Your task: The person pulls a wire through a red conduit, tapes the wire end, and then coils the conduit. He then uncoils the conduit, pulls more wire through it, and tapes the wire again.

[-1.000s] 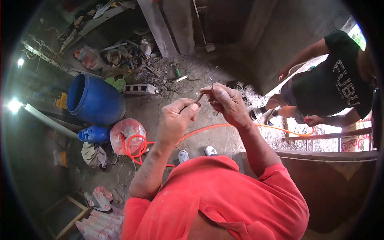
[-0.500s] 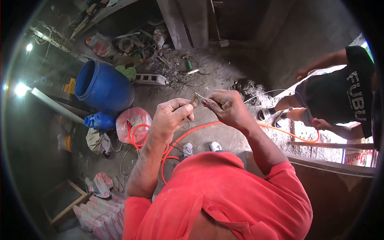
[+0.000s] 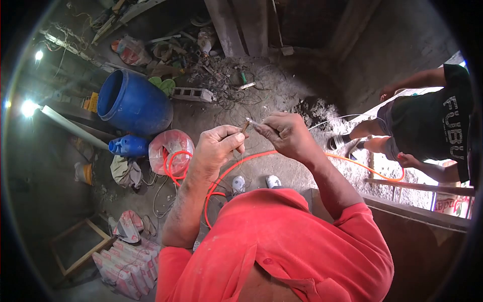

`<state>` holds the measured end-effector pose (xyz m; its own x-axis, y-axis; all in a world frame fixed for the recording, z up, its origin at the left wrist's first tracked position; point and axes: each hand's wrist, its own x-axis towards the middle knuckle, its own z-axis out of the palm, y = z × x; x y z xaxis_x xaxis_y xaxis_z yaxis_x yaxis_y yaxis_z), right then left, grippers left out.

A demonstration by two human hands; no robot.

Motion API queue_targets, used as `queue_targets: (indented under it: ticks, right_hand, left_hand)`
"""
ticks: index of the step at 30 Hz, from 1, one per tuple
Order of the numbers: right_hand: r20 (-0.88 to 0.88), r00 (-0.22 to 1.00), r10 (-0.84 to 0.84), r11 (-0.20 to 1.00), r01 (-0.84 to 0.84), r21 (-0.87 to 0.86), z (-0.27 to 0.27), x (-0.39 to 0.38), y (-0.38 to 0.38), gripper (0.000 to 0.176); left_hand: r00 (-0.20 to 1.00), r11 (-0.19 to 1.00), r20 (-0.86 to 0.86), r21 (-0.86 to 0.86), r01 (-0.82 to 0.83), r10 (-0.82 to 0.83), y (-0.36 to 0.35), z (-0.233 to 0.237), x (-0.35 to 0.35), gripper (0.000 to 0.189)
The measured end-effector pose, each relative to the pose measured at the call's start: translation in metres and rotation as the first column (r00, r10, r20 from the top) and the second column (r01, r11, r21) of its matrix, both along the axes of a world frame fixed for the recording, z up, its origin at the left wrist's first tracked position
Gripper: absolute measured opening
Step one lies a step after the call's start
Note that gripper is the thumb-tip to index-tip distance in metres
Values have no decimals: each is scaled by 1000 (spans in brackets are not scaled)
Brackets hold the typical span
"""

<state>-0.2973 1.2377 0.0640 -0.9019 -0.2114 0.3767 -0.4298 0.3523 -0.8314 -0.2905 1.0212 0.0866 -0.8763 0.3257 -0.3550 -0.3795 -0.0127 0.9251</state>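
In front of the red shirt, both of my hands are raised close together. My left hand [image 3: 217, 147] pinches a thin brownish wire [image 3: 245, 127] between thumb and fingertips. My right hand [image 3: 288, 133] is closed on a white cable [image 3: 327, 122], whose end points toward the wire and meets it in this view. From behind my right hand the cable runs off toward a person on the right. Below the hands, an orange hose [image 3: 264, 153] curves across the floor.
A blue barrel [image 3: 146, 108], a blue jug [image 3: 132, 146] and a clear bag [image 3: 168, 148] with orange hose stand at left. Rubble and a hollow block [image 3: 193, 94] lie ahead. A person [image 3: 427, 126] stands at right, beside a ledge [image 3: 412, 214].
The surroundings have shifted slightly down and right in view. My hands stay together; the cable end now shows more fully at the wire.
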Motion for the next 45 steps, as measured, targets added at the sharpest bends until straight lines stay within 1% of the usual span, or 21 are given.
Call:
queue_targets:
  ticks: [2,6,8,12,14,21,23,24,28,30,34,36,37,38,39,40,41,42,43,44,45]
  right_hand:
    - [-46,998,44,996,-41,83,-2,0,0,19]
    - [-1,1000,24,993,-23,113,-4,0,1,19]
    - [-86,987,133,969,-111,222,-7,0,3,19]
    - [39,984,173,957,-178,228,-4,1,4,18]
    - [29,969,244,951,-245,188,-6,2,6,16]
    - [130,942,310,937,-326,123,-16,3,-5,14]
    - [82,990,116,976,-98,-196,-16,4,-16,15]
    - [148,978,146,965,-108,-238,-13,4,-17,17]
    - [172,976,133,986,-113,-122,-15,3,-15,15]
    - [362,922,136,974,-57,-221,-16,4,-14,13]
    - [478,863,161,942,10,-336,-16,3,-12,15]
    - [522,852,46,976,73,-204,-17,4,-10,14]
    - [525,850,45,977,72,-202,-20,6,-12,14]
    - [486,873,-43,978,136,-158,-25,9,-15,15]
    - [442,888,-130,972,202,-119,-30,12,-19,17]
    - [443,887,-130,972,202,-119,-34,15,-22,17]
    - [349,921,-175,971,220,-93,-38,19,-26,11]
    - [250,944,-217,968,240,-68,-39,21,-28,8]
    - [251,943,-221,967,244,-68,-38,22,-29,8]
    - [-28,983,-183,983,183,-20,-36,21,-28,11]
    - [-300,947,-113,990,133,45,-34,22,-28,16]
  left_hand:
    - [1000,1000,-5,27,8,-8,0,-3,-1,16]
    - [1000,1000,18,15,5,-5,1,-1,-4,16]
    - [1000,998,13,56,16,-17,0,-3,-5,16]
    - [999,998,25,63,26,-27,-2,-7,-6,15]
    - [996,977,83,215,8,-26,-2,-10,-4,15]
    - [991,970,73,225,92,-111,-10,-18,-8,15]
    - [991,980,76,174,96,-111,-9,-14,-8,15]
    - [991,980,80,175,93,-108,-9,-13,-9,15]
    - [986,985,52,87,152,-157,-9,-14,-9,15]
    - [986,985,17,46,164,-165,-9,-15,-8,15]
    - [992,990,5,67,124,-125,-7,-21,-9,16]
    - [995,992,2,88,95,-95,-2,-23,-7,15]
    - [996,998,-68,-32,56,-58,2,-24,-4,15]
    - [989,989,-144,-149,9,-31,6,-24,-2,15]
    - [989,989,-143,-149,9,-30,11,-30,2,15]
    - [953,967,-302,-247,-66,-12,14,-38,5,14]
    - [891,932,-454,-329,-154,-13,16,-41,7,14]
    - [891,932,-454,-329,-152,-15,15,-41,8,14]
    - [916,934,-400,-313,-175,37,14,-39,7,14]
    - [935,934,-344,-298,-198,88,15,-38,5,14]
    - [936,934,-342,-299,-195,86,12,-37,3,14]
